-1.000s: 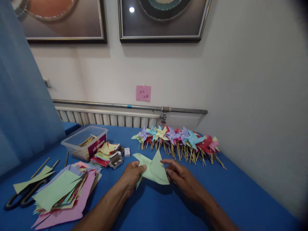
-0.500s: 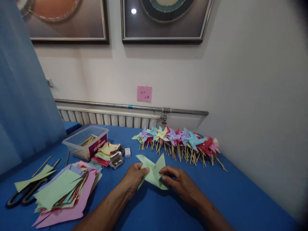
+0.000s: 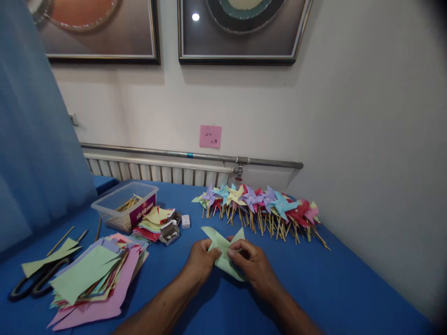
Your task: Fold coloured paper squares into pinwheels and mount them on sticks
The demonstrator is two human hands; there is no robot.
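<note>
Both hands (image 3: 223, 260) fold green paper (image 3: 220, 242); note's (image 3: 210, 136) writing unreadable.

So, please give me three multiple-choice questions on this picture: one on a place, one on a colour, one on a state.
1. Where are the scissors?
A. far left of the table
B. in the plastic box
C. beside the pinwheels

2. What colour is the paper in the hands?
A. red
B. light green
C. purple

3. How is that paper held?
A. left hand only
B. lying untouched
C. both hands

Answers: 1 A, they lie at the left edge under a paper strip; 2 B, it is pale green; 3 C, the left hand and right hand both pinch it.
</note>
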